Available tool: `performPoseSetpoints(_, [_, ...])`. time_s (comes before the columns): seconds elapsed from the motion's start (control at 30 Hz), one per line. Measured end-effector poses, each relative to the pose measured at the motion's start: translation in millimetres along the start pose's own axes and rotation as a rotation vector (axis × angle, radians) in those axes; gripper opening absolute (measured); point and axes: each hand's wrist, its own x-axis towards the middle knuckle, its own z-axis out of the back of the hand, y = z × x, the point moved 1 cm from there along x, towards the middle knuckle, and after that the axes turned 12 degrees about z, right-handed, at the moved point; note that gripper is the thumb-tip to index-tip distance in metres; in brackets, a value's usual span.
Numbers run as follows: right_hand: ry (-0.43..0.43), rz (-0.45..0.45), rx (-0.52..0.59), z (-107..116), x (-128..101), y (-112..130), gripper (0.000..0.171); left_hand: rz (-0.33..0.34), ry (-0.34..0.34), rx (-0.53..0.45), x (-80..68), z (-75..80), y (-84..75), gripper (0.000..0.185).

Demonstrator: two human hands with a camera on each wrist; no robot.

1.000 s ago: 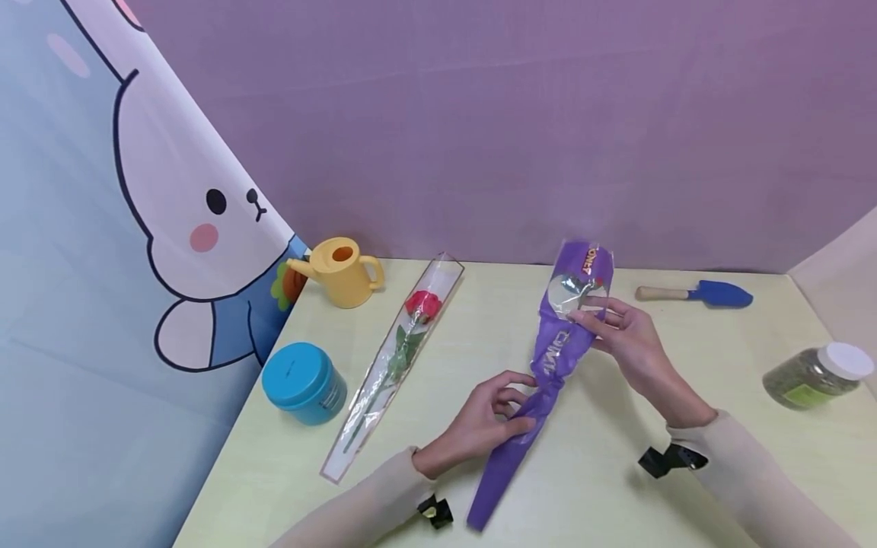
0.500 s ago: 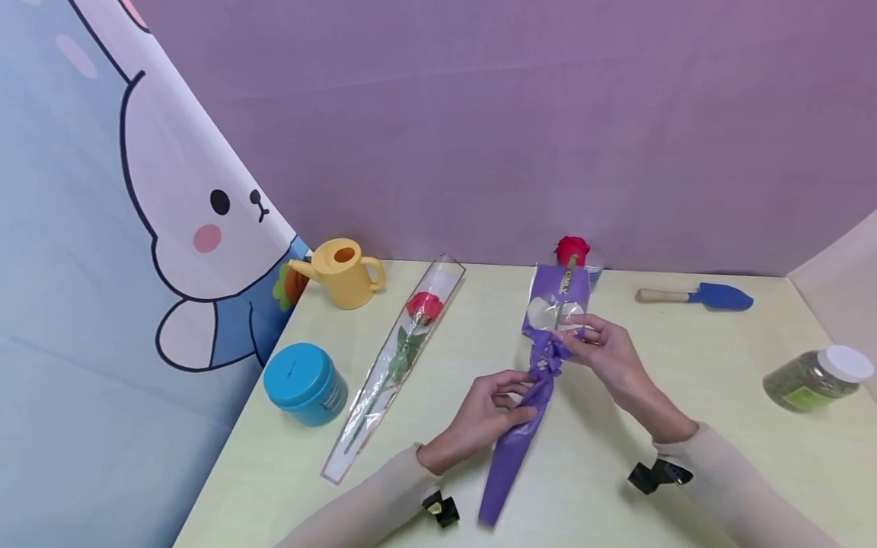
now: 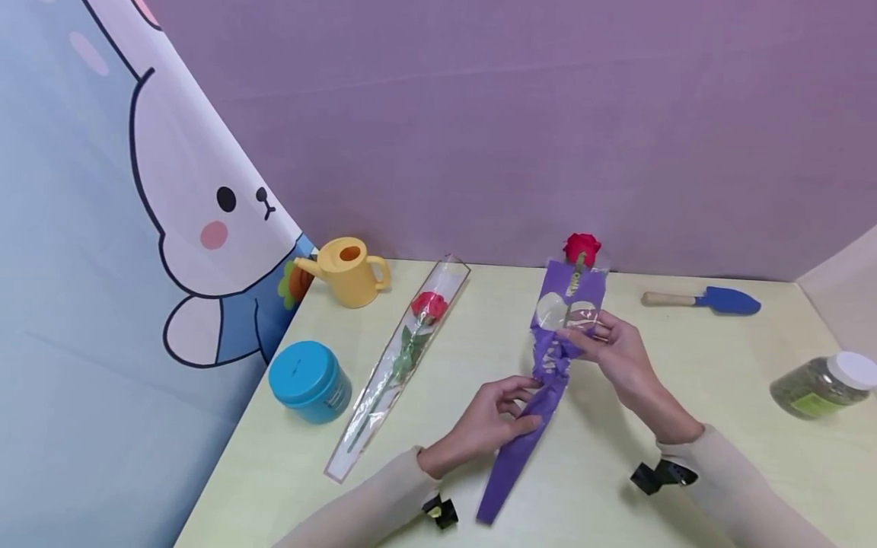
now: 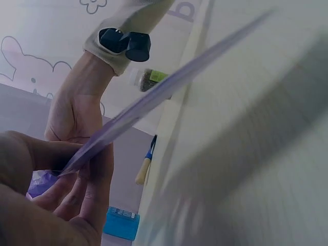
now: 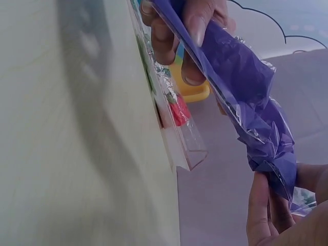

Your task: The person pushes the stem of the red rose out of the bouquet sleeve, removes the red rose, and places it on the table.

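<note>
A purple wrapping sleeve (image 3: 507,476) with a clear window, gold lettering and a crumpled middle slants up from the table. Out of its top sticks a red rose (image 3: 582,249), its stem showing behind the clear plastic. My left hand (image 3: 488,420) pinches the lower half of the sleeve between thumb and fingers; the left wrist view shows the sleeve edge-on (image 4: 154,100) in that grip. Just below the window, my right hand (image 3: 620,358) pinches the upper sleeve between thumb and fingers. Whether it also grips the stem is hard to see.
Left of the hands lies another wrapped rose (image 3: 404,354). Beyond it stand a yellow watering can (image 3: 352,278) and a blue lidded tub (image 3: 311,384). A blue trowel (image 3: 729,301) and a jar (image 3: 818,387) lie right. The left wrist view shows a blue container (image 4: 122,223).
The rose head, down inside the sleeve a second ago, has come up out of its top. The right hand moved slightly down and left. The left hand kept its hold.
</note>
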Motion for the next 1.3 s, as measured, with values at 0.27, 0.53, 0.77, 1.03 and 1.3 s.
performPoseSetpoints(0.27, [-0.052, 0.031, 0.063, 13.3, 6.0, 7.6, 0.019, 0.010, 0.006, 0.055, -1.8, -0.7, 2.1, 0.051])
performPoseSetpoints(0.53, [-0.168, 0.054, 0.147, 32.8, 16.5, 20.1, 0.028, 0.059, 0.060, 0.057, -7.2, -3.4, 3.8, 0.044])
performPoseSetpoints(0.77, [-0.144, 0.095, 0.146, 29.6, 16.5, 24.0, 0.033, 0.053, 0.057, 0.087, -0.8, 5.6, -7.5, 0.060])
performPoseSetpoints(1.03, [-0.146, 0.086, 0.117, 24.3, 15.6, 25.6, 0.030, -0.060, -0.067, 0.018, 20.0, 16.3, -27.4, 0.061])
performPoseSetpoints(1.3, [-0.148, 0.052, 0.065, 19.9, 14.3, 23.6, 0.051, -0.067, -0.127, 0.004, 29.5, 15.5, -32.2, 0.058])
